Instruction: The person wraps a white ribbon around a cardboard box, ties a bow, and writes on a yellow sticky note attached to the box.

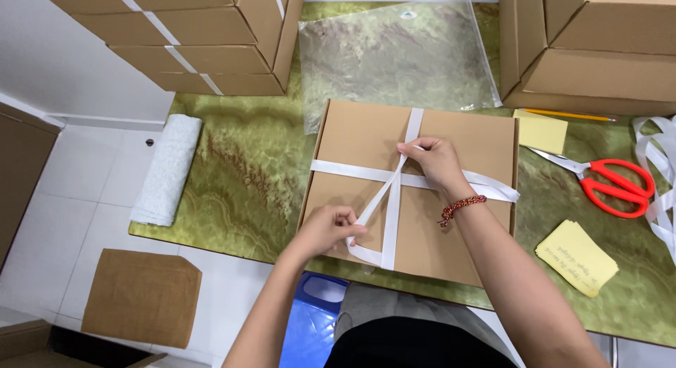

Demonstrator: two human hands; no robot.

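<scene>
A flat brown cardboard box [451, 220] lies on the green marbled table [246, 171], with white ribbon [338, 168] crossed over its lid. My left hand [325, 228] pinches a ribbon end near the box's front edge. Past the crossing, my right hand [433, 160] holds another stretch of the same ribbon, pulled taut on a diagonal. A red beaded bracelet sits on my right wrist.
Red-handled scissors [616, 186], yellow paper notes [576, 257], a pencil [567, 115] and loose ribbon [658, 192] lie at the right. A clear plastic bag [398, 54] is behind the box. Stacked cartons [204, 37] stand at both back corners. A rolled white cloth [167, 169] rests at the left edge.
</scene>
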